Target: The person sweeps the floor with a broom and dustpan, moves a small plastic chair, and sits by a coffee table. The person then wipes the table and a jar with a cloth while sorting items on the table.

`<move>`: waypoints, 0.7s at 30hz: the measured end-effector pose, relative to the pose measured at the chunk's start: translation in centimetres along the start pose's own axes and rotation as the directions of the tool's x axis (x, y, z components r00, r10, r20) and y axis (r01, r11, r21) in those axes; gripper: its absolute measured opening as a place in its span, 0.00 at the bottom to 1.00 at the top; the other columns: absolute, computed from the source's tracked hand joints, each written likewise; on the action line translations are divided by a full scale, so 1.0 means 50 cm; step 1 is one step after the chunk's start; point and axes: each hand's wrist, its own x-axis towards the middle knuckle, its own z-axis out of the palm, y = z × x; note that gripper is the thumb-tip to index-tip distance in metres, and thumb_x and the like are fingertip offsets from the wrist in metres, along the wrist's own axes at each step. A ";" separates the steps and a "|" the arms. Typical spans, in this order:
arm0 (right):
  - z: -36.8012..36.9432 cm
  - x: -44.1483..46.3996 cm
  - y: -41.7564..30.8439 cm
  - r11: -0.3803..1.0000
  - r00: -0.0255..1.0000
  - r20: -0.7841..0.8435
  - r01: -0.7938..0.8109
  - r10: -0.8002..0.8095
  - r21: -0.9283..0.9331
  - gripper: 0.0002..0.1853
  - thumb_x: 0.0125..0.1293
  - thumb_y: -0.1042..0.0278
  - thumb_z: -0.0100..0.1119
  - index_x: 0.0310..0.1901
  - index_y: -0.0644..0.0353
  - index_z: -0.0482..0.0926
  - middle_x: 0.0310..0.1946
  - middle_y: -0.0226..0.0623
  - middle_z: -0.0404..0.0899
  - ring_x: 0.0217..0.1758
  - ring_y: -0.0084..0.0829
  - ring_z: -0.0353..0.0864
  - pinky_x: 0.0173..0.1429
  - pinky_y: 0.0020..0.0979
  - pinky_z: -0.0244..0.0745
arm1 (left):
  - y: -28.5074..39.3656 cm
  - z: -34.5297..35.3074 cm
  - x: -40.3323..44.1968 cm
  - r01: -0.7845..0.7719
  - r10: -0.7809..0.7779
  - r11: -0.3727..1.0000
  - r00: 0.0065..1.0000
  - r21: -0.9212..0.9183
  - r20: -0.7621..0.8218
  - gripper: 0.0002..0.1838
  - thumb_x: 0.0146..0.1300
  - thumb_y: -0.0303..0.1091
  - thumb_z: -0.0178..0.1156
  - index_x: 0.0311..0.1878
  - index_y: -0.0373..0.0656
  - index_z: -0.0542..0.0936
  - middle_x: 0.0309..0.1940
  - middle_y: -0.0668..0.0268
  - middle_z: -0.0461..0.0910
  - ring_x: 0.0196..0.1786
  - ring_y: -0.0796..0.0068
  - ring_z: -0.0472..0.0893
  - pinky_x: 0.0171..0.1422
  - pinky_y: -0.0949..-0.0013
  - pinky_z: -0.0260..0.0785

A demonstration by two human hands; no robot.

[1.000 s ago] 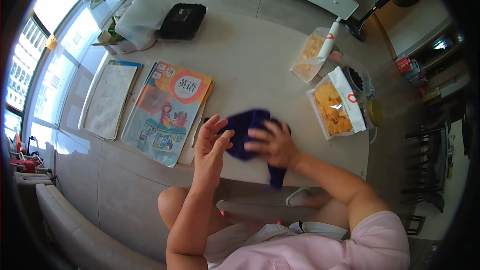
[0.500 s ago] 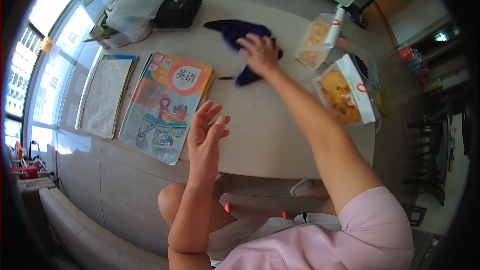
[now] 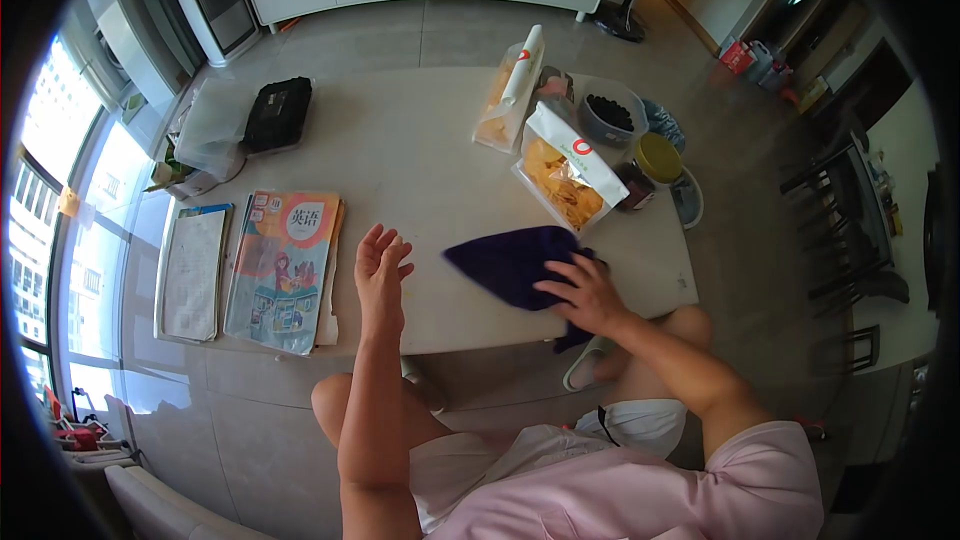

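A dark purple cloth (image 3: pixel 510 262) lies on the light tabletop (image 3: pixel 440 320) near its front edge, with one end hanging over that edge. My right hand (image 3: pixel 585 292) rests on the cloth's right part with its fingers spread. My left hand (image 3: pixel 382 268) is raised above the table, left of the cloth, fingers apart and slightly curled, holding nothing. To the left of it lies a textbook (image 3: pixel 280 270) with an orange and blue cover, on top of other papers.
A notebook (image 3: pixel 195 275) lies at the left. A black container (image 3: pixel 278 115) and clear plastic boxes (image 3: pixel 213 120) stand back left. Snack bags (image 3: pixel 565 180), a bowl of dark berries (image 3: pixel 612 118) and a yellow-lidded jar (image 3: pixel 657 158) stand at the right.
The view has shifted. My right hand and the cloth have come from the far part of the table back to the front edge. My left hand remains raised and open.
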 end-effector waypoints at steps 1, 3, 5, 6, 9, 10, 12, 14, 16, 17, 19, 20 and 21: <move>-0.013 -0.026 0.022 0.998 0.998 0.013 -0.058 0.058 0.002 0.26 0.50 0.58 0.66 0.55 0.34 0.76 0.62 0.28 0.67 0.63 0.48 0.63 0.65 0.51 0.60 | -0.002 0.003 0.001 -0.008 0.008 1.000 1.000 -0.005 0.010 0.27 0.64 0.36 0.57 0.64 0.42 0.65 0.57 0.62 0.72 0.52 0.71 0.77 0.51 0.68 0.70; -0.041 -0.056 0.039 0.992 0.992 0.023 -0.120 0.121 -0.024 0.25 0.52 0.58 0.66 0.54 0.37 0.77 0.61 0.30 0.68 0.63 0.49 0.63 0.64 0.49 0.61 | -0.005 0.009 0.006 -0.027 0.027 1.000 0.999 -0.014 0.028 0.27 0.64 0.38 0.58 0.64 0.42 0.65 0.56 0.63 0.72 0.52 0.70 0.77 0.51 0.67 0.70; -0.064 -0.040 0.030 0.989 0.989 0.035 -0.141 0.143 -0.043 0.23 0.54 0.58 0.66 0.54 0.40 0.78 0.59 0.33 0.69 0.62 0.47 0.65 0.63 0.48 0.62 | -0.001 0.016 0.005 -0.031 0.031 0.999 0.998 -0.016 0.057 0.27 0.63 0.38 0.58 0.64 0.42 0.65 0.57 0.62 0.72 0.52 0.70 0.77 0.51 0.67 0.70; -0.088 -0.015 0.009 0.990 0.990 0.039 -0.135 0.137 -0.049 0.22 0.55 0.59 0.65 0.53 0.42 0.78 0.58 0.33 0.71 0.61 0.45 0.67 0.63 0.47 0.62 | 0.004 0.018 0.006 -0.033 0.034 0.999 0.997 -0.016 0.073 0.28 0.63 0.38 0.58 0.65 0.42 0.65 0.57 0.62 0.72 0.52 0.70 0.77 0.51 0.67 0.70; -0.172 0.105 -0.038 0.998 0.997 -0.041 -0.061 0.062 0.019 0.18 0.58 0.57 0.63 0.50 0.49 0.80 0.46 0.36 0.79 0.48 0.38 0.79 0.53 0.41 0.71 | 0.012 0.016 0.010 -0.027 0.030 0.999 0.997 -0.041 0.077 0.29 0.63 0.38 0.57 0.65 0.41 0.64 0.58 0.61 0.71 0.52 0.70 0.77 0.52 0.67 0.70; -0.211 0.183 -0.051 0.990 0.988 -0.081 -0.131 0.134 0.049 0.17 0.59 0.56 0.63 0.50 0.50 0.80 0.41 0.36 0.80 0.42 0.37 0.81 0.47 0.39 0.73 | 0.015 0.011 0.009 -0.023 0.027 0.998 0.997 -0.053 0.076 0.29 0.63 0.39 0.57 0.65 0.41 0.64 0.58 0.61 0.71 0.53 0.70 0.77 0.52 0.67 0.70; -0.251 0.315 -0.027 0.981 0.968 -0.179 -0.157 0.175 0.111 0.17 0.60 0.56 0.61 0.50 0.51 0.79 0.35 0.37 0.81 0.34 0.38 0.82 0.38 0.37 0.75 | 0.030 0.008 0.006 -0.028 0.033 0.998 0.997 -0.064 0.073 0.29 0.63 0.39 0.57 0.65 0.40 0.64 0.58 0.60 0.71 0.53 0.70 0.77 0.52 0.67 0.70; -0.264 0.414 0.008 0.970 0.956 -0.178 -0.214 0.232 0.115 0.19 0.61 0.54 0.60 0.51 0.52 0.78 0.36 0.39 0.82 0.35 0.39 0.83 0.38 0.38 0.76 | 0.037 -0.005 0.005 -0.035 0.040 0.996 0.997 -0.080 0.062 0.28 0.64 0.39 0.57 0.65 0.39 0.64 0.57 0.59 0.71 0.53 0.71 0.76 0.52 0.67 0.70; -0.268 0.454 0.032 0.936 0.928 -0.158 -0.348 0.336 -0.054 0.22 0.59 0.51 0.61 0.51 0.53 0.78 0.38 0.42 0.82 0.40 0.39 0.83 0.43 0.40 0.75 | 0.043 -0.013 0.003 -0.035 0.040 0.994 0.998 -0.100 0.056 0.28 0.64 0.38 0.57 0.64 0.38 0.64 0.57 0.59 0.71 0.52 0.72 0.76 0.52 0.67 0.69; -0.265 0.458 0.045 0.906 0.920 -0.193 -0.376 0.340 -0.194 0.23 0.58 0.49 0.61 0.51 0.55 0.78 0.38 0.43 0.81 0.42 0.40 0.82 0.45 0.40 0.75 | 0.048 -0.019 0.002 -0.035 0.041 0.993 0.998 -0.110 0.051 0.28 0.64 0.38 0.57 0.64 0.39 0.64 0.57 0.59 0.71 0.52 0.72 0.76 0.52 0.67 0.69; -0.246 0.446 0.083 0.837 0.908 -0.191 -0.418 0.373 -0.353 0.26 0.55 0.47 0.62 0.49 0.57 0.78 0.39 0.46 0.81 0.45 0.40 0.81 0.48 0.40 0.74 | 0.053 -0.030 0.004 -0.035 0.040 0.993 0.998 -0.117 0.044 0.28 0.64 0.39 0.57 0.64 0.39 0.64 0.56 0.60 0.71 0.52 0.72 0.76 0.52 0.68 0.69; -0.227 0.422 0.111 0.816 0.900 -0.151 -0.435 0.409 -0.382 0.27 0.54 0.46 0.63 0.48 0.59 0.78 0.40 0.48 0.81 0.47 0.41 0.81 0.50 0.40 0.73 | 0.054 -0.034 0.004 -0.032 0.037 0.993 0.998 -0.116 0.041 0.28 0.63 0.39 0.58 0.64 0.40 0.64 0.56 0.61 0.72 0.52 0.72 0.76 0.52 0.68 0.69; -0.221 0.403 0.119 0.794 0.889 -0.112 -0.448 0.444 -0.412 0.28 0.52 0.45 0.64 0.47 0.60 0.78 0.41 0.50 0.81 0.48 0.42 0.80 0.52 0.40 0.72 | 0.053 -0.037 0.004 -0.028 0.033 0.993 0.999 -0.117 0.038 0.29 0.63 0.40 0.58 0.64 0.40 0.64 0.56 0.62 0.72 0.52 0.72 0.76 0.52 0.68 0.69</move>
